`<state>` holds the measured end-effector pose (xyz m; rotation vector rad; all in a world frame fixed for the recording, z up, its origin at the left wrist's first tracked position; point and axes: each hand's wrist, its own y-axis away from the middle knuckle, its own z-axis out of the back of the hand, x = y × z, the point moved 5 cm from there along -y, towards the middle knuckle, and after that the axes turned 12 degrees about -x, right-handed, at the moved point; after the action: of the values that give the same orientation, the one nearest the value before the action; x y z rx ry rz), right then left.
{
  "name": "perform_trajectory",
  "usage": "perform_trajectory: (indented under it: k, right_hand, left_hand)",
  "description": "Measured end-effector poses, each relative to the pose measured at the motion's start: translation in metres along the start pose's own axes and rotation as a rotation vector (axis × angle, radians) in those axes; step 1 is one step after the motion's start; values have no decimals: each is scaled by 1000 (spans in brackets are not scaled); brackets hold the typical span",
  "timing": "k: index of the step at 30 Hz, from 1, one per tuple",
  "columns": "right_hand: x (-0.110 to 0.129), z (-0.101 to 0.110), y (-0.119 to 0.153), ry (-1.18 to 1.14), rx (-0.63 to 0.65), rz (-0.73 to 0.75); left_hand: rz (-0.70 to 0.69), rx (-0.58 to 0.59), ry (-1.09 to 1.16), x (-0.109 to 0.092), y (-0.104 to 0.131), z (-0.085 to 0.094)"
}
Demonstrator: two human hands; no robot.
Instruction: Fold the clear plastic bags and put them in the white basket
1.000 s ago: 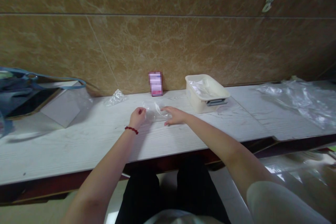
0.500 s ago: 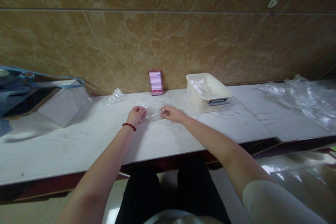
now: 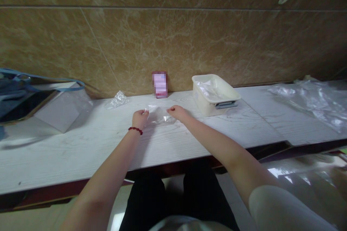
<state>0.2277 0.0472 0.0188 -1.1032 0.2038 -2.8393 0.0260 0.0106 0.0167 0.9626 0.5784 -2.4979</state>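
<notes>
A clear plastic bag point(image 3: 158, 116) is spread between my two hands, just above the white wood-grain table point(image 3: 108, 155). My left hand point(image 3: 140, 118), below a red bead bracelet, pinches the bag's left side. On the other side, my right hand point(image 3: 176, 112) grips its upper right edge between thumb and fingers. Behind the bag, a phone with a blurred screen point(image 3: 160, 85) leans upright against the wall. A cream plastic bin point(image 3: 203, 103) with clear plastic inside stands to the right of my right hand.
Crumpled clear plastic point(image 3: 118, 100) lies left of the phone. At the far left are a white box point(image 3: 58, 110) and blue cloth point(image 3: 12, 94) with a strap. More clear plastic sheeting point(image 3: 320, 103) covers the right end. The brown marbled wall point(image 3: 173, 43) borders the table's back.
The bag is now stretched wider and flatter between my hands. My right hand has risen slightly, and the thin straight line seen earlier across the bag no longer shows.
</notes>
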Motion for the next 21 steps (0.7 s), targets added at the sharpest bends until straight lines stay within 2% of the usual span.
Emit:
perform_trajectory:
  k: [4, 9, 14, 18, 21]
  right_hand:
    - [4, -5, -6, 54, -25, -28]
    - [7, -13, -7, 3, -79, -63]
    - [5, -19, -12, 4, -114, -11]
    - [1, -22, -17, -17, -173, 26]
    - [1, -27, -17, -11, -138, 76]
  left_hand:
    - [61, -59, 24, 3, 0, -4]
    - [145, -102, 162, 11, -5, -20]
    - [167, -81, 213, 18, -12, -29]
    - [160, -131, 265, 24, -17, -30]
    - [174, -107, 397, 27, -19, -35]
